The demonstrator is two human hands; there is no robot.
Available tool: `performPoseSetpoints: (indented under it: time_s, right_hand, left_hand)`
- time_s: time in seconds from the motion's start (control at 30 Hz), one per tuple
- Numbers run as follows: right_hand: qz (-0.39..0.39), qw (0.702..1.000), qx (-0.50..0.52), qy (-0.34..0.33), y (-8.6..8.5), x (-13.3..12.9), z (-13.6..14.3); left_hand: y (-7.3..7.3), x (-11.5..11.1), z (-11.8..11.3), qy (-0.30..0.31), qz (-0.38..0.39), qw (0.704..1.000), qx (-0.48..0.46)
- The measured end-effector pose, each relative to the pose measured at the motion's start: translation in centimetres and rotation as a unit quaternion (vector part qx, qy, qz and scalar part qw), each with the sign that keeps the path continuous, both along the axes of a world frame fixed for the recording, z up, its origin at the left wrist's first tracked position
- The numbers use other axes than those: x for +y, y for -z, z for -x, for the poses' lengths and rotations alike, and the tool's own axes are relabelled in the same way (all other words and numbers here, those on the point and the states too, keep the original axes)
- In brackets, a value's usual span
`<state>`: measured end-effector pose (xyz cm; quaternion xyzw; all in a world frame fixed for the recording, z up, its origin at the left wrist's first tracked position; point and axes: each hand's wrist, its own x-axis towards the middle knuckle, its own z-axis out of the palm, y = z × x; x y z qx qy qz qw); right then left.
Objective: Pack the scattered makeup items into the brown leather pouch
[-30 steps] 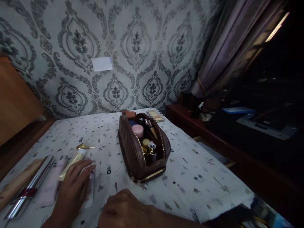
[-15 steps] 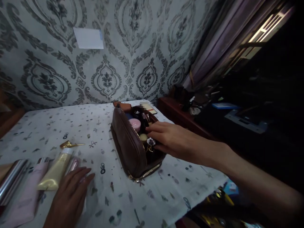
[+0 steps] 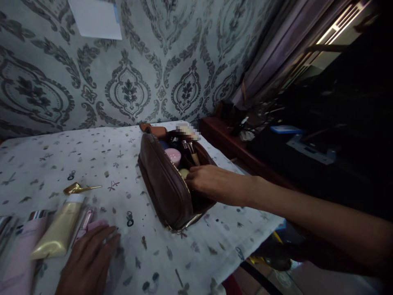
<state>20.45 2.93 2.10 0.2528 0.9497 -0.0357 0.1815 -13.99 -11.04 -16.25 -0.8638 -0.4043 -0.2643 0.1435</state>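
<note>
My right hand (image 3: 211, 183) reaches into an open brown makeup bag (image 3: 161, 184), its fingers curled down and the tips hidden inside. Whatever it grips is out of sight. Near it in the bag are a pale yellow round lid (image 3: 184, 173), a pink jar (image 3: 172, 156) and a wooden-handled makeup brush (image 3: 194, 155). My left hand (image 3: 89, 258) lies on the cloth with fingers stretched out, beside a pink tube-like item (image 3: 84, 223). Just left of it lies a gold tube (image 3: 58, 229) with a white cap.
A pink tube (image 3: 23, 254) lies at far left, and a gold brush-shaped tool (image 3: 78, 188) sits behind the gold tube. The patterned cloth (image 3: 132, 262) covers the table. A reddish-brown surface (image 3: 221, 139) with dark clutter stands right of it.
My right hand has dipped lower into the bag, over where a crystal-topped item was visible. My left hand stays on the cloth. The view has shifted slightly.
</note>
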Motion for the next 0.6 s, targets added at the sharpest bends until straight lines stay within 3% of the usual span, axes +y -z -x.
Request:
performPoseSetpoints:
  time_s: [0.3, 0.47, 0.6]
  right_hand:
    - [0.003, 1.000, -0.017, 0.025, -0.4, -0.2, 0.3]
    - [0.010, 0.999, -0.008, 0.040, -0.8, -0.2, 0.4]
    - [0.022, 0.998, 0.004, 0.054, -2.4, -0.3, 0.0]
  left_hand:
    - [0.7, -0.6, -0.8, -0.037, 0.037, 0.997, -0.052]
    - [1.4, 0.1, -0.3, 0.008, 0.005, 0.999, -0.033]
    - [1.5, 0.4, -0.2, 0.016, 0.000, 0.999, -0.049]
